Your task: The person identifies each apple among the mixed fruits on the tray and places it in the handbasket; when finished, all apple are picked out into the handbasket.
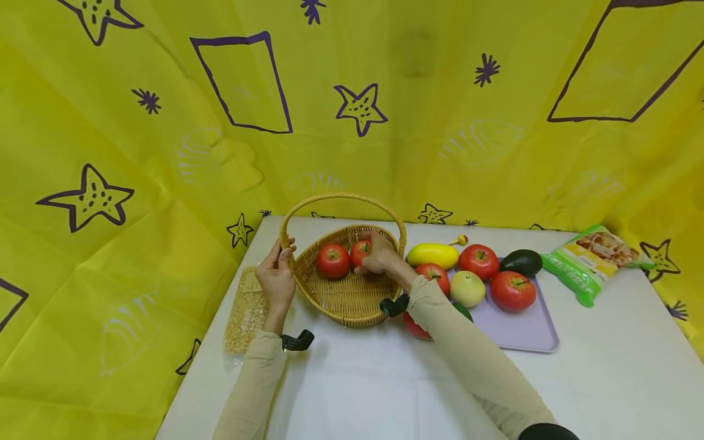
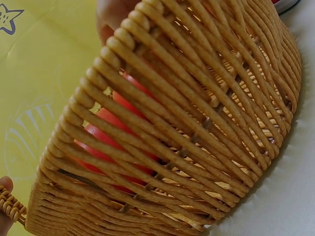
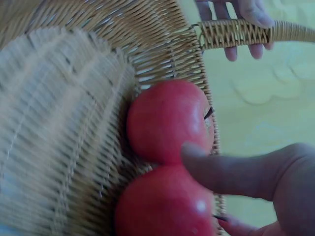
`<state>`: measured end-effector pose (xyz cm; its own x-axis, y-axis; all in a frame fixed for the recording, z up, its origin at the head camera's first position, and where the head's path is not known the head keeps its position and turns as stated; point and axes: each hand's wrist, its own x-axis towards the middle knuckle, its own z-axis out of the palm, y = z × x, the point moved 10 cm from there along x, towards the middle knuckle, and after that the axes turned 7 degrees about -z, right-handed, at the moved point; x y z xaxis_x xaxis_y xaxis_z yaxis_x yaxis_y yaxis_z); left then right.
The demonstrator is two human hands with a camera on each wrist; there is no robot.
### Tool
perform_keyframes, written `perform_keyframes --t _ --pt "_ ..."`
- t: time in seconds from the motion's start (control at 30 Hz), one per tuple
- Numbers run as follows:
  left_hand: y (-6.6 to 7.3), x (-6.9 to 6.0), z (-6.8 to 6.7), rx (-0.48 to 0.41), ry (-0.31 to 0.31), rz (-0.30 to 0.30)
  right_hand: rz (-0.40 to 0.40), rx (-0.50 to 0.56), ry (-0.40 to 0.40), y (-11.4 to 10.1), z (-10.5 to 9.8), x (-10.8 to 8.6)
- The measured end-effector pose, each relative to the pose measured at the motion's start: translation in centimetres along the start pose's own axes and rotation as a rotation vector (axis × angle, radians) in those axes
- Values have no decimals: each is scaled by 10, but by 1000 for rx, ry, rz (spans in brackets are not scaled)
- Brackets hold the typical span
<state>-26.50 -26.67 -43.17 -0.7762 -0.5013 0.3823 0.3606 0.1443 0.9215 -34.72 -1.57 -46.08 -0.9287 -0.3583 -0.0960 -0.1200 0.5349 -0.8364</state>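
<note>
Yellow backdrop (image 1: 313, 156); left fingers (image 3: 230, 53) grip basket handle (image 1: 343, 195), right fingers (image 3: 231, 174) hold red apple (image 3: 160, 206).

My head feed is bright, soft shadow on the desk (image 1: 363, 379) below the left fingers (image 1: 273, 255); my right-wrist feed is dim, bluish, the basket (image 3: 59, 123) smeared left of the right fingers (image 3: 236, 174).

Two apples (image 1: 333, 261) are sitting side by side in basket (image 1: 341, 300); bag (image 1: 244, 311) is lying left of it; tray (image 1: 508, 330) is lying right, holding more fruit (image 1: 513, 293); packet (image 1: 596, 260) is lying right of tray.
</note>
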Motion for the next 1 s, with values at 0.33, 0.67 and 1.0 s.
perform_keyframes --t 0.33,0.67,1.0 --pt "-2 0 1 -8 -4 -11 -242 16 -130 -30 -12 -39" --pt "5 -1 0 5 -5 22 -433 222 -172 -27 -51 -96" --pt "1 0 1 -14 11 2 -438 106 -121 7 -73 -132"
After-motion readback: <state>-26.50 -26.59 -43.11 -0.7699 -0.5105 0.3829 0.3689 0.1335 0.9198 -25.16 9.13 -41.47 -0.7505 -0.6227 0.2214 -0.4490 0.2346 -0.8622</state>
